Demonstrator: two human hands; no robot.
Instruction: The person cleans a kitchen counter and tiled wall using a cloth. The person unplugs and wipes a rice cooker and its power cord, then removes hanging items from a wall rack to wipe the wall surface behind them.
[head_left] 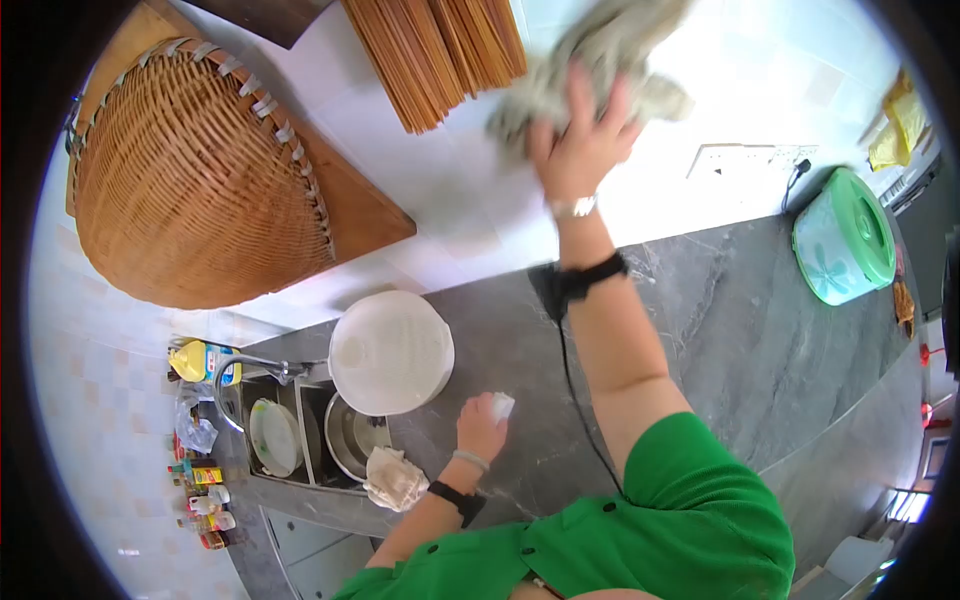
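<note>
Up on the tiled wall, my right hand presses a grey-beige cloth, fingers spread over it; the cloth is blurred by motion. Lower down, my left hand is closed around a small white thing, perhaps tissue or a cloth, mostly hidden by the fingers. That hand is over the grey marbled countertop, just below a round whitish tub. A pale crumpled cloth lies at the sink's edge, left of my left wrist.
The double sink holds a metal basin and a plate, under a curved faucet. A woven basket and wooden chopsticks are against the wall. A green-lidded container stands right, near wall sockets.
</note>
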